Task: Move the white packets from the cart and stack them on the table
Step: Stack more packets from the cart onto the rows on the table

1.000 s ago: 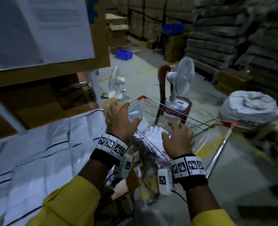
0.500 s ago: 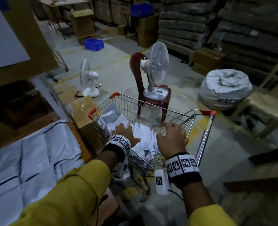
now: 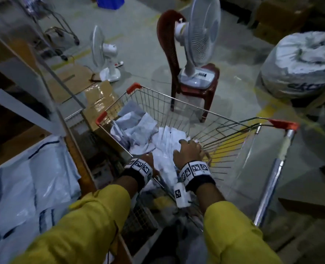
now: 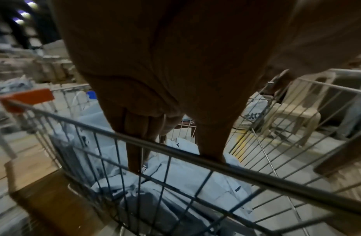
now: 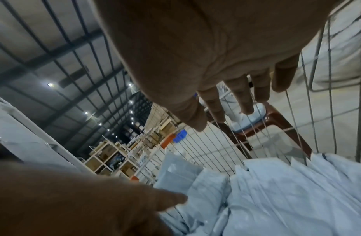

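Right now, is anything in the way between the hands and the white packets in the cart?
Nothing visible. Both hands are already inside the cart: the right hand is spread just over the white packets, and the left hand reaches down past the wire rim beside them.

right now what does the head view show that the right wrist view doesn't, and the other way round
Only the head view shows the left hand low in the cart, the packets already on the table, the small floor fan and the big wrapped bundle.

Only the right wrist view shows the right hand's palm with fingers spread above the pile, plus ceiling lights and distant shelving.

Both show the white packets in the wire cart and the red chair carrying a fan.
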